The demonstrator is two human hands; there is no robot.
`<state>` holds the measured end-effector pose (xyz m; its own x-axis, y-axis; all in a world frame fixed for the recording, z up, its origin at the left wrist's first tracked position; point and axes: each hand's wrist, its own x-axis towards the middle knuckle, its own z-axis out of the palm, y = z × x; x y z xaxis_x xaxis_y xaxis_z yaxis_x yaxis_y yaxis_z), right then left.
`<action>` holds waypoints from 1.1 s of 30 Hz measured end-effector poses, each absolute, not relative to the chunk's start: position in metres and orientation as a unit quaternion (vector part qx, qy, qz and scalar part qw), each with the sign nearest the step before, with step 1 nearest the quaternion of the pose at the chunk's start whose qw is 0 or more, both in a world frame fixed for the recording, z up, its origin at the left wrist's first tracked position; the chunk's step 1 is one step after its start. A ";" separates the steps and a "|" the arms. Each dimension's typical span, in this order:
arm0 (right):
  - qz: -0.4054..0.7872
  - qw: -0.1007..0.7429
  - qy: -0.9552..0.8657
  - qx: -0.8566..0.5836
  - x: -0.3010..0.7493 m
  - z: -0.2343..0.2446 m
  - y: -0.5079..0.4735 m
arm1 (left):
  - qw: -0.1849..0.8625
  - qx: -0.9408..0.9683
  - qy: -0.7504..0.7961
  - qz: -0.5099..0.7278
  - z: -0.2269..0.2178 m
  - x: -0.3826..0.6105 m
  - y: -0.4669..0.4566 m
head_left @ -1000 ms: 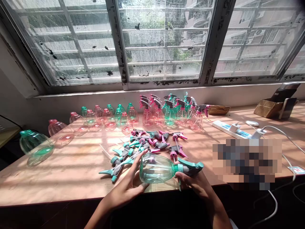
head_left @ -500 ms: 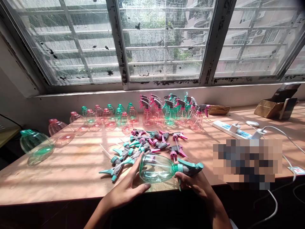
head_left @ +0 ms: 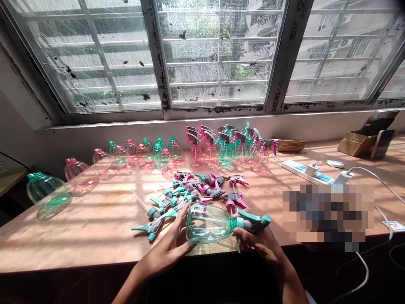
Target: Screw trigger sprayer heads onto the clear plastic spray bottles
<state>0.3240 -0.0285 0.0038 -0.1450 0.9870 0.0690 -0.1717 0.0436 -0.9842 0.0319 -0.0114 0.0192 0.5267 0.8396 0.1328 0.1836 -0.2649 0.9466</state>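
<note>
1. Holding a green spray bottle (head_left: pixel 209 223) on its side at the near edge of the table (head_left: pixel 104 219), base toward the left, neck toward the right.
2. With the left hand (head_left: pixel 169 249), cupping the base, thumb and fingers parted by the bottle's width.
3. With the right hand (head_left: pixel 255 244), closing round the neck end, at the collar of a teal-and-grey fitted spray head (head_left: pixel 249 224); perhaps with fingertips tucked behind, though too shadowed to be sure. Cannot tell how firmly.
4. Just beyond the bottle, lying in a jumble: loose spray heads (head_left: pixel 209 191), some teal and grey, some pink and grey.
5. Farther back to the left, standing with bare necks: pink and green open bottles (head_left: pixel 145 159).
6. Beside these, near the window (head_left: pixel 218 63), standing upright in a cluster: pink and green bottles with heads on (head_left: pixel 225 153).
7. To the right, along the table: a white power strip (head_left: pixel 291 168) with plugs in, then a brown holder (head_left: pixel 355 143).
</note>
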 end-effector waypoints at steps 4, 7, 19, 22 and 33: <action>0.569 0.510 -0.509 -0.396 0.325 -0.001 -0.026 | 0.484 0.729 0.375 0.304 0.034 0.039 -0.016; 0.564 0.498 -0.516 -0.411 0.323 -0.005 -0.023 | 0.476 0.738 0.375 0.297 0.039 0.040 -0.017; 0.577 0.517 -0.499 -0.390 0.324 0.001 -0.028 | 0.496 0.739 0.286 0.355 0.029 0.040 -0.012; 0.579 0.519 -0.499 -0.383 0.324 0.003 -0.030 | 0.495 0.740 0.289 0.354 0.028 0.041 -0.012; 0.561 0.500 -0.518 -0.408 0.324 0.004 -0.026 | 0.423 0.771 0.375 0.293 0.031 0.030 -0.013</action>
<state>0.3245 -0.0261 0.0035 -0.1670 0.9841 0.0608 -0.1393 0.0375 -0.9895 0.0305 -0.0135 0.0306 0.5479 0.8257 0.1345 0.3297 -0.3609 0.8724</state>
